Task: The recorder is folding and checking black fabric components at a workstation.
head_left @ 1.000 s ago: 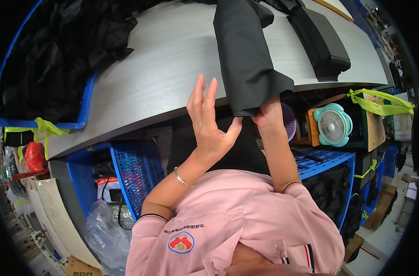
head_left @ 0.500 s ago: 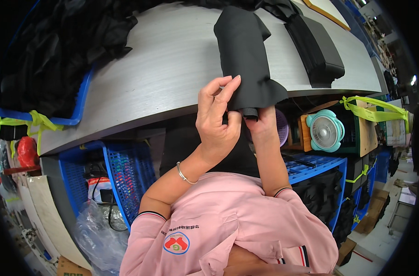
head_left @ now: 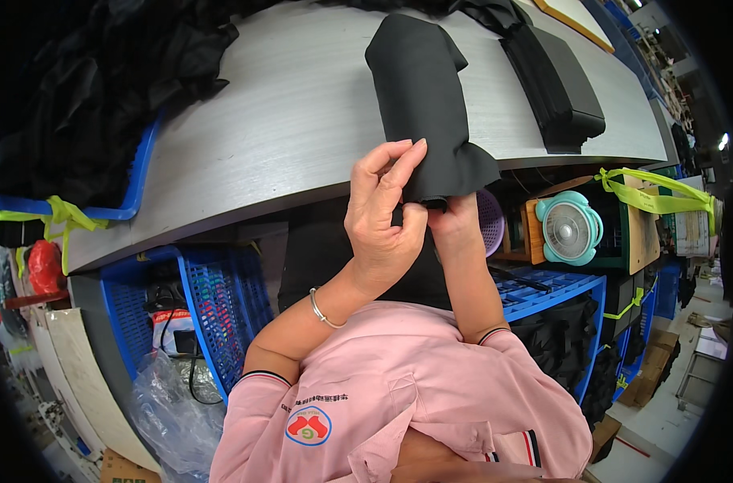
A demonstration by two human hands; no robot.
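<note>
A black fabric piece [head_left: 419,88], tube-like with a loose flap at its near right, lies out over the table's front edge, and both hands are at its near end. My left hand [head_left: 385,213] is closed on the left side of that end. Its thumb and bent fingers press the cloth, while two longer fingers rest against the surface. From beneath, my right hand [head_left: 457,217] holds the end; its fingers are hidden by the fabric. A neat stack of folded black pieces [head_left: 555,88] sits to the right on the table.
The grey table [head_left: 262,105] curves across the view. A blue crate [head_left: 145,173] heaped with black cloth [head_left: 101,97] stands at the left. Below the table are a blue basket [head_left: 226,302], a blue crate [head_left: 555,294] with black cloth, and a turquoise fan [head_left: 569,229].
The fabric has shifted slightly left. My left hand has moved a little right and down, and the small rolled bit at the near end shows less.
</note>
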